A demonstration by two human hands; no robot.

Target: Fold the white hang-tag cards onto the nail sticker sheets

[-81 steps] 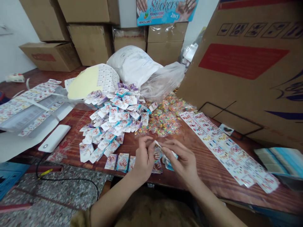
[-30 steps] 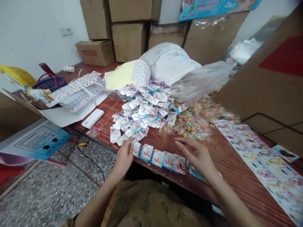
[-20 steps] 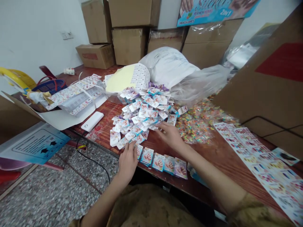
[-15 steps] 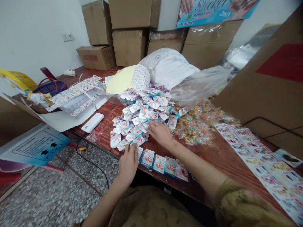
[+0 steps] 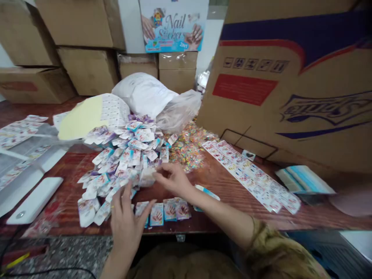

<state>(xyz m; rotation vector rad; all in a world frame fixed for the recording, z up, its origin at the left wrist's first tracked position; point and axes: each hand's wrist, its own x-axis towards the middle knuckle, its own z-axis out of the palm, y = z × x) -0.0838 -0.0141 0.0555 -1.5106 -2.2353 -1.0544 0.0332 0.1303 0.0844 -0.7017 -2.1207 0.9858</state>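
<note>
My right hand (image 5: 174,180) pinches a small white box (image 5: 147,177), blurred, at the near right side of a heap of small printed nail-sticker boxes (image 5: 128,155). My left hand (image 5: 126,215) hovers by the heap's near edge, its fingers spread and thumb apart, nothing seen in it. Just right of the left thumb, a row of filled-looking small boxes (image 5: 157,214) lies along the table's front edge, blue ones and a purple one. Part of this row is hidden behind the left hand. Under my right forearm lies another blue-and-white piece (image 5: 207,192), partly covered.
Small colourful candy packets (image 5: 188,149) lie right of the heap. Sticker sheets (image 5: 250,174) stretch across the right side, before a large carton (image 5: 261,85). White bags (image 5: 145,91) stand behind. A white power bank (image 5: 35,199) lies at left. A blurred hand (image 5: 351,201) shows at far right.
The view has swung right, bringing in the large carton. My left hand has come off the row and spread its fingers. My right hand has drawn back from the heap with a small box.
</note>
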